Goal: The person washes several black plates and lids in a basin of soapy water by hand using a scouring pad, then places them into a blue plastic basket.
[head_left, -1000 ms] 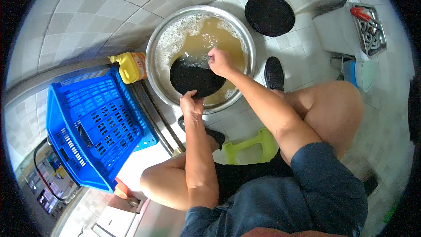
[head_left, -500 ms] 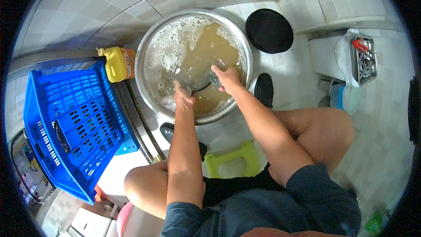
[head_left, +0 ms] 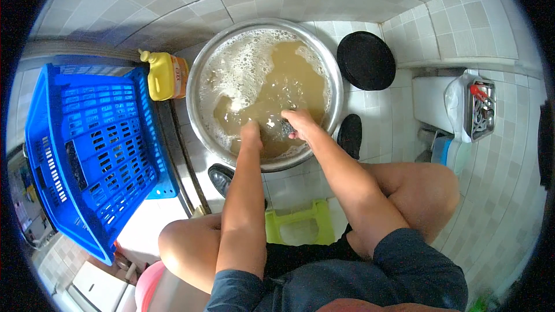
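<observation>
A wide metal basin [head_left: 199, 75] on the tiled floor holds murky brown water with foam on its left side. My left hand [head_left: 251, 134] dips into the water near the front rim, and its fingers are hidden under the surface. My right hand [head_left: 298, 125] is just to the right, at the surface, closed on a dark object [head_left: 285, 129] that is mostly under water. The murk hides the rest of that object.
A black round plate [head_left: 365, 60] lies on the floor right of the basin. A yellow bottle [head_left: 165, 75] stands at its left, beside a blue plastic crate [head_left: 92, 144]. A green stool [head_left: 298, 228] is under me. A metal rack [head_left: 480, 110] sits at the right.
The black round plate that both hands held tilted in the basin has gone down into the water. Both hands have sunk lower and moved closer together.
</observation>
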Tool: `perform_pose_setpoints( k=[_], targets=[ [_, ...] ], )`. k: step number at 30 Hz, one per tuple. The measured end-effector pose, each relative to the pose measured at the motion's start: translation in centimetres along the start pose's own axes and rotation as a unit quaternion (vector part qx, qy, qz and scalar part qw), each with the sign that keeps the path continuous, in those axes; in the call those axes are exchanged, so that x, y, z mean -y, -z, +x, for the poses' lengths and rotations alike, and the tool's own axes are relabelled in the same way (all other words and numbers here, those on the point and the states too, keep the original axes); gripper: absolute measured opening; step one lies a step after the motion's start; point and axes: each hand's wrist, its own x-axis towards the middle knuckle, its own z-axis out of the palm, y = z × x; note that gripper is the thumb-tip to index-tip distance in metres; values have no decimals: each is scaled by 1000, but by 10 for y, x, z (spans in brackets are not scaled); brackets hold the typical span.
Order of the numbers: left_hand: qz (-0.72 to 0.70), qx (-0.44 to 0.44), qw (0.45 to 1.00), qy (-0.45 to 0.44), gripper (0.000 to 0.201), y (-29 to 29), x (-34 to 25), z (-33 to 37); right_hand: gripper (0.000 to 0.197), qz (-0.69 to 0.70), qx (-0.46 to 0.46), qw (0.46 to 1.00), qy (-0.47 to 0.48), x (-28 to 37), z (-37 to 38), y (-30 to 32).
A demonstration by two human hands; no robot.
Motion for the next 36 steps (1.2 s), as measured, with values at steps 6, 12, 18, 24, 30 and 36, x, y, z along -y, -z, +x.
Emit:
perform_pose_setpoints(
  k=[6, 12, 18, 24, 30, 36],
  targets=[
    [528, -119, 795, -273, 55, -33, -1, -60, 24, -6, -73, 997, 27, 6, -18, 20],
    [389, 58, 744, -540, 50, -13, -15, -103, 38, -133, -94, 977, 140, 35, -53, 25],
    [370, 18, 729, -576, 58, -14, -15, -130, 41, -275, -92, 943, 164, 83, -107, 6],
    [341, -44, 753, -562, 42, -11, -19, -121, 48, -247, -15, 946, 208, 74, -99, -1],
    [135, -17, 884, -448, 26, 14, -37, -112, 40, 70, 49, 990, 114, 50, -59, 2],
    [-59, 52, 945, -319, 22, 23, -50, -107, 31, 139, -7, 984, 113, 4, -2, 7]
  ],
)
